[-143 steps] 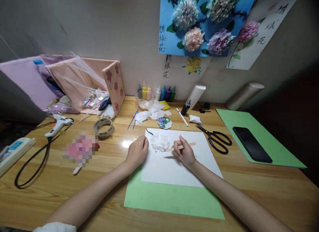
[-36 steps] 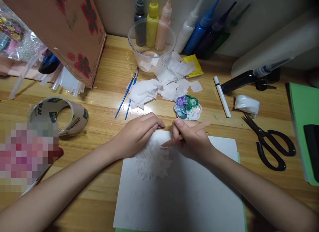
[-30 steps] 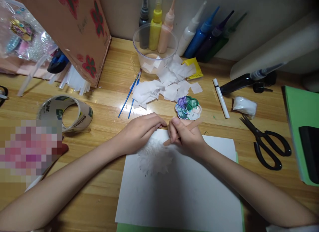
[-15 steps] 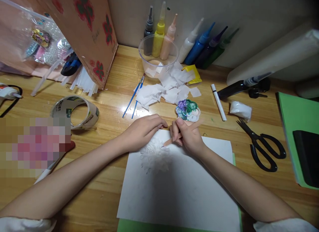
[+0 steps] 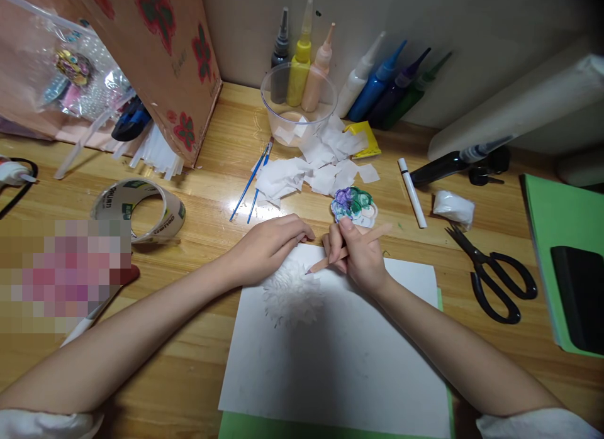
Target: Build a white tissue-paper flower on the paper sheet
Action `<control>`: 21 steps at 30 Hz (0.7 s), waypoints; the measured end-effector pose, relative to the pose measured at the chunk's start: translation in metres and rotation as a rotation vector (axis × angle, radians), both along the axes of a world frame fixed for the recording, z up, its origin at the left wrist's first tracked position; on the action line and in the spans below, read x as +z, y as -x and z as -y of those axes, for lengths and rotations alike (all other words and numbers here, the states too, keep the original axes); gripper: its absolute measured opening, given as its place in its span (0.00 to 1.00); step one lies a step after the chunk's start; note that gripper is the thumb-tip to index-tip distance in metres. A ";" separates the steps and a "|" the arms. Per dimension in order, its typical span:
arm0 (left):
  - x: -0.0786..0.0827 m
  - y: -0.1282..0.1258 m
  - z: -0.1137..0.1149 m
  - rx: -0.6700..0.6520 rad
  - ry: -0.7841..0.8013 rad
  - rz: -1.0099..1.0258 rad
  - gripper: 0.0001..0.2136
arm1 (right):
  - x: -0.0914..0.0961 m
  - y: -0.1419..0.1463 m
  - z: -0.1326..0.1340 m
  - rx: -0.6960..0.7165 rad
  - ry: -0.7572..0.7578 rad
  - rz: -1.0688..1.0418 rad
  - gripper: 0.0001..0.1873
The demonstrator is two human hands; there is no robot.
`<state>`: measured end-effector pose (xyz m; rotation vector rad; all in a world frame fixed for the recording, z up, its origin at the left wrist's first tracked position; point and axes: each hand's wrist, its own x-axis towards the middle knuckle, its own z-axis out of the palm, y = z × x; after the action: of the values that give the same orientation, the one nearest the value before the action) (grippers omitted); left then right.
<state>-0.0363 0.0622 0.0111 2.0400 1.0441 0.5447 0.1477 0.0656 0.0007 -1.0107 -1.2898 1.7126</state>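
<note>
A white sheet of paper [image 5: 368,357] lies on the table with a ruffled white paper flower [image 5: 292,294] on its upper left part. My right hand [image 5: 361,253] grips a wooden pencil [image 5: 323,263], whose dark point is at the flower's upper right edge. My left hand [image 5: 268,247] lies flat over the sheet's top left corner, fingers stretched out and slightly bent, holding nothing visible. It partly covers the flower's upper left side. Just beyond my right hand sits a paint-smeared palette [image 5: 352,205].
Torn white paper pieces [image 5: 283,178], blue brushes [image 5: 248,184] and a clear cup [image 5: 299,115] lie ahead, before paint bottles [image 5: 299,71]. Black scissors [image 5: 495,269] and a white marker [image 5: 413,194] are rightward. A tape roll [image 5: 172,222] lies left, near a flower-painted box [image 5: 189,80].
The pencil's back end has swung slightly outward to the right, while its point stays by the flower. My left hand keeps its place on the sheet. The whole view has shifted a little.
</note>
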 end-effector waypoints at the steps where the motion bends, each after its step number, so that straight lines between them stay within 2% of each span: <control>1: 0.000 0.000 0.000 0.000 0.000 -0.001 0.13 | 0.000 0.000 0.000 0.007 -0.003 0.009 0.29; 9: 0.000 0.000 0.000 0.007 0.012 0.009 0.14 | -0.001 0.002 0.006 -0.028 -0.155 0.156 0.29; 17: 0.001 0.000 0.000 0.004 0.012 0.006 0.13 | 0.001 0.004 0.001 0.024 -0.042 0.106 0.28; 21: 0.000 0.000 0.000 0.008 0.000 0.006 0.13 | 0.001 0.003 -0.002 -0.006 -0.005 0.021 0.30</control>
<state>-0.0359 0.0625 0.0114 2.0334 1.0487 0.5542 0.1449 0.0673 0.0016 -1.0303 -1.3028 1.6978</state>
